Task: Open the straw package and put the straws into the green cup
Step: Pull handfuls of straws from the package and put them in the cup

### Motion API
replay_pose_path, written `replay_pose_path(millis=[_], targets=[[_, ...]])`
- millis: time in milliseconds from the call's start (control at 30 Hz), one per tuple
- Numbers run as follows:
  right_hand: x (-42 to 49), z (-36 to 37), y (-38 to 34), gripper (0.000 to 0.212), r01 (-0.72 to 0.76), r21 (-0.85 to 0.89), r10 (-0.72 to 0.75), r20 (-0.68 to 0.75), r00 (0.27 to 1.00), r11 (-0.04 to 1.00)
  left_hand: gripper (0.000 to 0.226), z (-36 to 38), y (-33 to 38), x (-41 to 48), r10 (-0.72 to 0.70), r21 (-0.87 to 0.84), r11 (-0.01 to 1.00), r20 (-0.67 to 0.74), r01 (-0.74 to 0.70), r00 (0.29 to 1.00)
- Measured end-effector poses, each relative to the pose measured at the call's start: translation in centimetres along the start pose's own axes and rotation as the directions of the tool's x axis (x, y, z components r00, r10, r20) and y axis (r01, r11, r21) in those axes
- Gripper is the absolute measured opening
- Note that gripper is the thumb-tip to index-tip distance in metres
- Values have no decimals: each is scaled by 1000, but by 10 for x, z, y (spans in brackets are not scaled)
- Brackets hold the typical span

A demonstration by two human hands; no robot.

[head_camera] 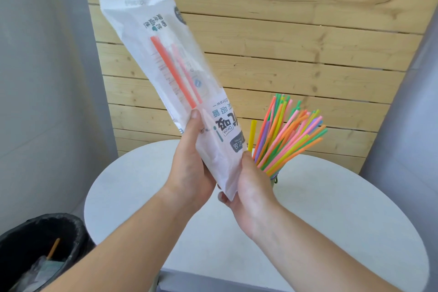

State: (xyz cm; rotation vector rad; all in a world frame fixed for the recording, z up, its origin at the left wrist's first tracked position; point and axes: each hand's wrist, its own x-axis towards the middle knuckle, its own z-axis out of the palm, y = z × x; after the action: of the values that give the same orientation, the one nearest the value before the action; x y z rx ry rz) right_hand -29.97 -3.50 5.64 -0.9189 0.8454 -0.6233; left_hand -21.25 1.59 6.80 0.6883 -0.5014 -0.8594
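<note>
Barely any green cup behind the right hand; left hand too, fingers round the straw package.

A round white table carries a single thing that can be made out: the cup, standing towards the far edge near the middle, with only a sliver of it in view. Many coloured straws stand in it, fanning up and to the right.
</note>
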Motion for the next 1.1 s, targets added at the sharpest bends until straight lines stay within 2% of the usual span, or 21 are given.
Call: replay_pose_path(millis=[167, 267, 533, 700, 867, 1000, 1100], targets=[[1, -4, -2, 40, -2, 29, 0, 69, 998, 1000, 48, -1, 7, 3, 56, 147, 988, -12, -54, 998], [-1, -4, -1, 40, -3, 43, -3, 135, 991, 999, 35, -7, 12, 6, 94, 215, 972, 12, -95, 995], [-6, -15, -14, 33, -58, 104, 32, 240, 970, 993, 25, -27, 35, 13, 195, 236, 953, 2, -190, 981], [-8, -18, -23, 24, -28, 127, -3, 236, 972, 991, 29, -32, 41, 13, 160, 197, 967, 31, -163, 987], [-10, -15, -16, 42, -111, 154, 66, 268, 961, 982, 36, -26, 39, 9, 117, 185, 974, 73, -129, 990], [-11, -16, -18, 24, -104, 134, 58, 312, 948, 985, 56, -24, 43, 8, 78, 183, 979, 89, -94, 993], [-10, -18, -18, 19, -91, 156, 41, 295, 955, 984, 59, -24, 45, 8, 60, 175, 982, 87, -75, 994]])
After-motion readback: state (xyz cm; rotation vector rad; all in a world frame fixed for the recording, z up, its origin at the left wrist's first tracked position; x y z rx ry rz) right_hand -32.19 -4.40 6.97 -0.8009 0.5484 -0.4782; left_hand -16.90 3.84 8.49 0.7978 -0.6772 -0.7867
